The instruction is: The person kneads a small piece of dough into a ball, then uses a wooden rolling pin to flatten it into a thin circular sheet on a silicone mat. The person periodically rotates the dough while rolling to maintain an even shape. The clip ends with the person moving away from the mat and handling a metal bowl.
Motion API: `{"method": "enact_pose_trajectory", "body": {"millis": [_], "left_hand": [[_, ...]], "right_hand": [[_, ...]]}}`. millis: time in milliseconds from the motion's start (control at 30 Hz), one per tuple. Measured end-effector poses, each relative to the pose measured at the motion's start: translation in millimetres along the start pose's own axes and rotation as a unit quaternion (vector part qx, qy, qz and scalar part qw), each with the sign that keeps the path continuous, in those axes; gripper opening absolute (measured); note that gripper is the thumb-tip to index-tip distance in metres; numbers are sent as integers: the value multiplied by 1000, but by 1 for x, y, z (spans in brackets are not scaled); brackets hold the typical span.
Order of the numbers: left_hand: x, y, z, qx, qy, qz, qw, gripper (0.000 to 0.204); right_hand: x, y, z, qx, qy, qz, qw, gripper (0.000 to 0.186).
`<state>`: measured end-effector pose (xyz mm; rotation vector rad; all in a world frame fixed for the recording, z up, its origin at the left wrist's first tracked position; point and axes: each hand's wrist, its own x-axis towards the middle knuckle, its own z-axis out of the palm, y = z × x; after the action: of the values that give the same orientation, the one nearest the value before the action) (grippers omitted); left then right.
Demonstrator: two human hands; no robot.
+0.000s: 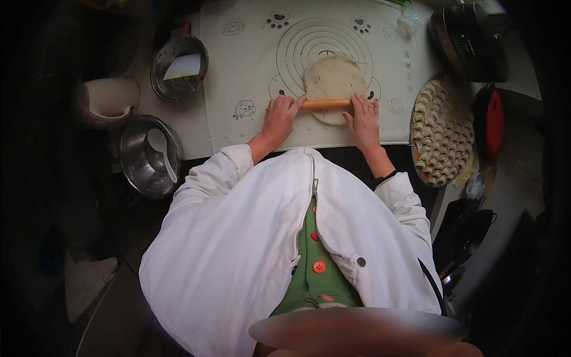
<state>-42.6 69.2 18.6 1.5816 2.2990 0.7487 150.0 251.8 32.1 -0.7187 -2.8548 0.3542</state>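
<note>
Fingers (pixel 285 103) on the person's left hand (pixel 278 122) are curled round the left end of a wooden rolling pin (pixel 326 104). Right hand (pixel 364 122) is laid over the other end, thumb spread off to the side, and honestly can't tell from where I'm standing if it's really gripping or just pressing. Pin's sitting right across the near part of a big flat round of dough (pixel 334 76), on a white mat (pixel 232 59) printed with rings and paw prints. Off to the right is a round tray packed with rows of dumplings (pixel 440 128). Over left: a metal bowl (pixel 132 160) with a white spoon (pixel 159 143) in it, plus a colander (pixel 159 74).
</note>
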Motion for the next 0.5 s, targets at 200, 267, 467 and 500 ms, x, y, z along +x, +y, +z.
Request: {"method": "enact_pose_trajectory", "body": {"millis": [200,267,467,500], "left_hand": [[93,-33,-35,-51,28,237,970,49],[145,-39,-32,-61,-78,259,961,47],[218,-23,32,-60,-182,271,943,49],[222,-16,44,-18,-156,283,946,52]], "right_hand": [[-8,-8,-12,44,60,98,992,50],[-8,-20,-5,86,95,177,976,47],[-9,-51,27,-13,125,282,951,47],[-8,-48,29,-42,164,286,943,49]]}}
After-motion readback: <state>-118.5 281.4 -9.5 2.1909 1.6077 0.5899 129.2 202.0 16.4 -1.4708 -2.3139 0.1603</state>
